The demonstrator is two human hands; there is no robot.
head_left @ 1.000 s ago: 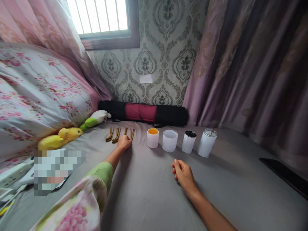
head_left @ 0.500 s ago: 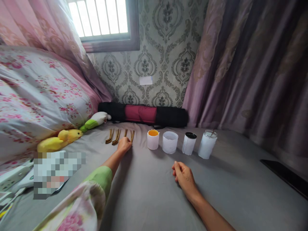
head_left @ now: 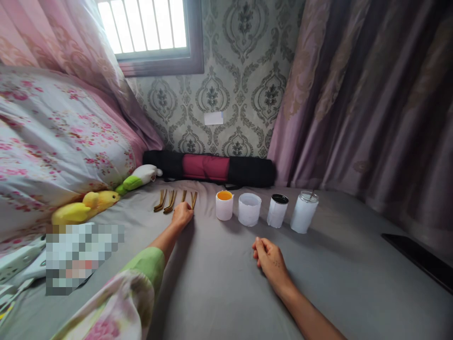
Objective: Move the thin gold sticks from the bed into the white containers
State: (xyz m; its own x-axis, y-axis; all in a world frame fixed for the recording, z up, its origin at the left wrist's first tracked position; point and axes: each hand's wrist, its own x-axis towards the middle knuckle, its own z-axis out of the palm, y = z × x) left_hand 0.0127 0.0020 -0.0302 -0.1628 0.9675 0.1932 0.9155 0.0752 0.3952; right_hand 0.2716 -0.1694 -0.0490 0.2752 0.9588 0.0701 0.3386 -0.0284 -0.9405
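My left hand (head_left: 181, 215) reaches forward on the grey sheet, its fingers curled down over the lower ends of thin brown sticks, which look like bent straws (head_left: 194, 199). Its fingertips are hidden, so any grip on them is not visible. Two more bundles of these bent straws (head_left: 170, 202) lie to its left. My right hand (head_left: 271, 259) rests loosely closed on the sheet, with nothing seen in it. Beyond it stand a white-wrapped cup with orange inside (head_left: 224, 210), a whitish cup (head_left: 249, 212), a wrapped can with a black inside (head_left: 277, 215) and a wrapped glass jar (head_left: 303, 216) holding a thin stick.
A black and red rolled bag (head_left: 205, 167) lies along the wall. Plush toys (head_left: 102, 200) and a white power strip (head_left: 21, 259) lie on the left, near a blurred-out item (head_left: 81, 259). A flat black object (head_left: 417, 262) sits at the right edge.
Almost nothing differs. The whole view has shifted very slightly; both hands stay in place, and the cups and straws have not moved.
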